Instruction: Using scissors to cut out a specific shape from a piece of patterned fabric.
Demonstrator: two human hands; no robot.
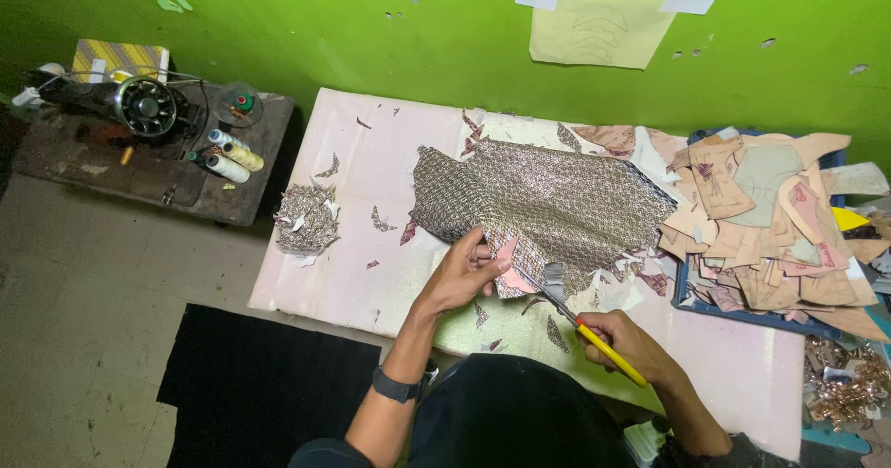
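Observation:
A large piece of patterned grey-brown fabric (557, 203) lies spread on a pale pink table (362, 180). My left hand (464, 268) grips the fabric's near edge, where a pink paper pattern piece (509, 273) is held against it. My right hand (626, 343) is closed on yellow-handled scissors (585, 324). The blades point up and left into the fabric edge, just right of my left fingers. A dark watch sits on my left wrist.
A pile of cut fabric pieces (306, 219) sits at the table's left edge, with scraps scattered around. A blue tray (742, 318) heaped with tan paper patterns fills the right side. A sewing machine (139, 104) and thread spools (232, 157) stand on a low dark table at left.

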